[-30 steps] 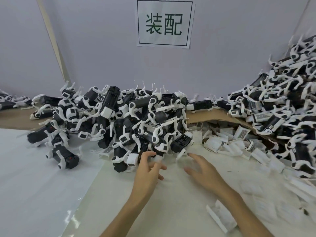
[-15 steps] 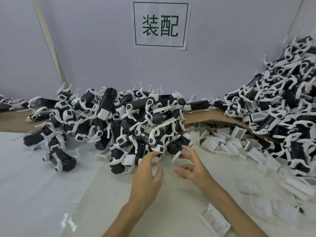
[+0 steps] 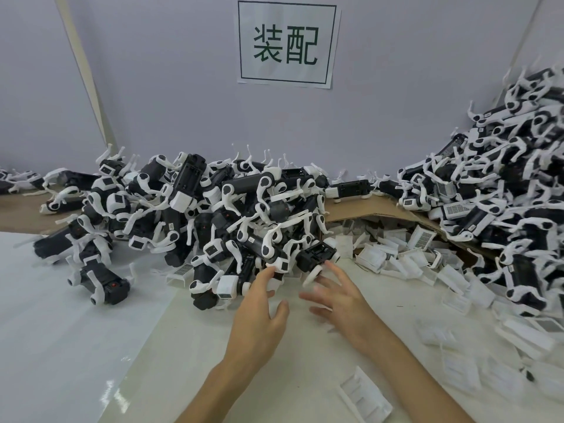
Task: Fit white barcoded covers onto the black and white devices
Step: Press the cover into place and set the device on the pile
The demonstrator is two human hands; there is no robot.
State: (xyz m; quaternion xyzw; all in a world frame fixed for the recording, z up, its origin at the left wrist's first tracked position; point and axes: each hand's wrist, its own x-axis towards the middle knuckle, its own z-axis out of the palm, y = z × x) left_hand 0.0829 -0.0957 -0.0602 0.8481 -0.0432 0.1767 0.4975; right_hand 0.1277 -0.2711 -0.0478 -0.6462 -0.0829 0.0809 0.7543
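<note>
On a white tabletop (image 3: pixel 76 346), against a grey wall: heaped devices (image 3: pixel 213 215) at 12 o'clock, loose covers (image 3: pixel 375 254) at 2 o'clock. Hovering at the heap's edge with left hand (image 3: pixel 259 309) and right hand (image 3: pixel 341 300), fingers spread, holding nothing. Seemingly far from done: central heap mostly uncovered.

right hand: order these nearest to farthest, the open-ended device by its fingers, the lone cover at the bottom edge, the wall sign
1. the device, just past the right hand, at the pile's front
2. the cover, beside the forearm, near edge
3. the sign, up on the back wall
</note>
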